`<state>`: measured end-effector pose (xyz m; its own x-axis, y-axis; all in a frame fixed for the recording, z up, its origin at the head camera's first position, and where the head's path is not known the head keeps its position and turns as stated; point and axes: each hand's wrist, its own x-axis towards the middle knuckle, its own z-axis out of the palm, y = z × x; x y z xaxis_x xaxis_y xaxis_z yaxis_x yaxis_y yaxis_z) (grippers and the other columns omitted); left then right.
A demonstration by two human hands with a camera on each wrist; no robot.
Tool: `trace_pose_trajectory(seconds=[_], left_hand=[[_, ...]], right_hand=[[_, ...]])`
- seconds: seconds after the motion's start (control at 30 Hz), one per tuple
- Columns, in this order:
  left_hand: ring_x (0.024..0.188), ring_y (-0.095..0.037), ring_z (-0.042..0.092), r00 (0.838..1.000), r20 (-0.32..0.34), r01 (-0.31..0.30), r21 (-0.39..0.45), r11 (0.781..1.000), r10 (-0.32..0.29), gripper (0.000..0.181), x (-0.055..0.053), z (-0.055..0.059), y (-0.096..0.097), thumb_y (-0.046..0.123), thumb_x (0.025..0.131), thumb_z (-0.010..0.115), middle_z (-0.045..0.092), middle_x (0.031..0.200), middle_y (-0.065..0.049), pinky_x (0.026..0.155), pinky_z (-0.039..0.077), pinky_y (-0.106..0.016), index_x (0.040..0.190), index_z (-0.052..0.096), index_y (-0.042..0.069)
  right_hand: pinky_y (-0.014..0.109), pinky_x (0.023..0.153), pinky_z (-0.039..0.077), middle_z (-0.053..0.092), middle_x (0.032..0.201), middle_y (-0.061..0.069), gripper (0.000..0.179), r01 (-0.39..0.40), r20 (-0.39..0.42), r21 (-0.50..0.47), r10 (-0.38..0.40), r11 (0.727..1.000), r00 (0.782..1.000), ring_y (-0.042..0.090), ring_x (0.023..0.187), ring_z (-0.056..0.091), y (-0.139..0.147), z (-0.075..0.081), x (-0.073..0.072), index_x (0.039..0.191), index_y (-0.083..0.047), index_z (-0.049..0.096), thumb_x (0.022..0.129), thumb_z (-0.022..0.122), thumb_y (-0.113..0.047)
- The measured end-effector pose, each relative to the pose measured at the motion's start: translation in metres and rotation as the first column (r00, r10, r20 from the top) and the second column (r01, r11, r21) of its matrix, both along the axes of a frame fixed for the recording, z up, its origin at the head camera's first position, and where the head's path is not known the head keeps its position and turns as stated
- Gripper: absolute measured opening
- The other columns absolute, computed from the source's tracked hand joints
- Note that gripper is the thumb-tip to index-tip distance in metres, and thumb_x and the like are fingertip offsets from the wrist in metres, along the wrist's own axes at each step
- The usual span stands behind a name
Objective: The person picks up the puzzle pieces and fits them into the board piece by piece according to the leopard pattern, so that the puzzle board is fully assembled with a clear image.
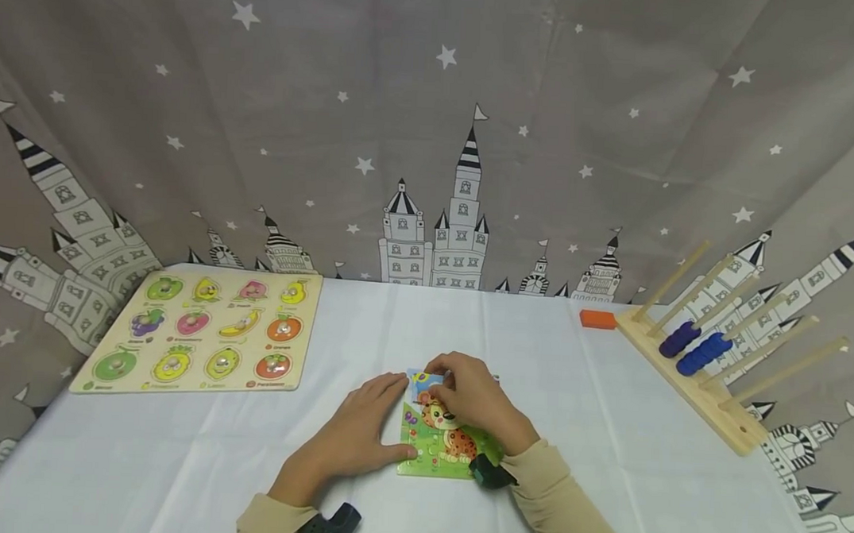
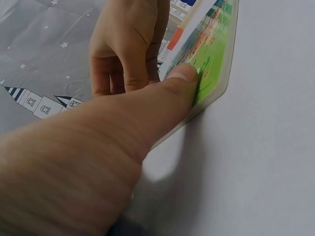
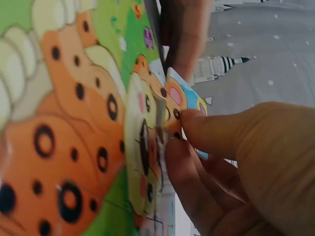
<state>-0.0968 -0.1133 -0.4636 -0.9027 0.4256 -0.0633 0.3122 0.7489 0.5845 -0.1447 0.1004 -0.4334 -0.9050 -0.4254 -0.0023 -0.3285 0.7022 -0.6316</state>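
Observation:
A jigsaw puzzle point(image 1: 423, 437) with a spotted cartoon leopard on green lies flat on the table. My left hand point(image 1: 358, 430) lies along its left side, fingers extended; the thumb point(image 2: 182, 73) rests on the puzzle's lower left edge. Between thumb and fingers my right hand point(image 1: 475, 392) pinches a puzzle piece point(image 3: 176, 96) with an orange ear and some blue. In the right wrist view this piece is tilted up at the puzzle's upper part, beside the leopard's face point(image 3: 142, 142). My right hand hides much of the puzzle's upper right.
A wooden fruit peg board point(image 1: 202, 332) lies at the back left. On the right stands a wooden rack point(image 1: 687, 381) with upright pegs and purple and blue beads point(image 1: 702, 354). An orange block point(image 1: 598, 319) sits beside it. A grey castle-print curtain point(image 1: 432, 139) hangs behind the table.

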Motion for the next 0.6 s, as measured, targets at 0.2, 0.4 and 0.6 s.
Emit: trace_pose_trajectory(seconds=[0.2, 0.4, 0.6], left_hand=[[0.154, -0.034, 0.029, 1.000, -0.012, 0.003, 0.008, 1.000, -0.003, 0.104, -0.0003, -0.0002, -0.0012, 0.060, 0.080, 0.078, 0.035, 0.165, -0.009, 0.124, 0.027, -0.059, 0.160, 0.033, 0.010], [0.153, -0.034, 0.031, 1.000, -0.029, 0.011, 0.011, 1.000, -0.010, 0.104, 0.0000, -0.0019, -0.0019, 0.061, 0.080, 0.077, 0.036, 0.164, -0.009, 0.123, 0.029, -0.060, 0.160, 0.033, 0.010], [0.153, -0.033, 0.032, 0.999, -0.032, 0.018, 0.017, 1.000, -0.017, 0.100, -0.0004, -0.0032, -0.0020, 0.061, 0.080, 0.077, 0.037, 0.164, -0.007, 0.122, 0.030, -0.060, 0.158, 0.037, 0.013]], right_hand=[[0.022, 0.068, 0.047, 0.068, 0.097, 0.001, 0.023, -0.025, -0.071, 0.029, 0.027, 0.999, 0.997, 0.009, 0.078, 0.055, -0.0040, -0.0028, -0.0001, 0.117, -0.008, 0.073, 0.094, 0.073, -0.011], [0.024, 0.074, 0.050, 0.068, 0.110, 0.005, 0.027, -0.027, -0.061, 0.040, 0.030, 0.999, 0.998, 0.010, 0.085, 0.056, -0.0062, -0.0075, 0.0006, 0.120, -0.007, 0.073, 0.094, 0.073, -0.016], [0.028, 0.076, 0.051, 0.066, 0.109, 0.006, 0.031, -0.022, -0.066, 0.083, 0.028, 0.996, 0.997, 0.014, 0.087, 0.056, -0.0067, -0.0072, 0.0027, 0.121, -0.006, 0.072, 0.095, 0.074, -0.022]])
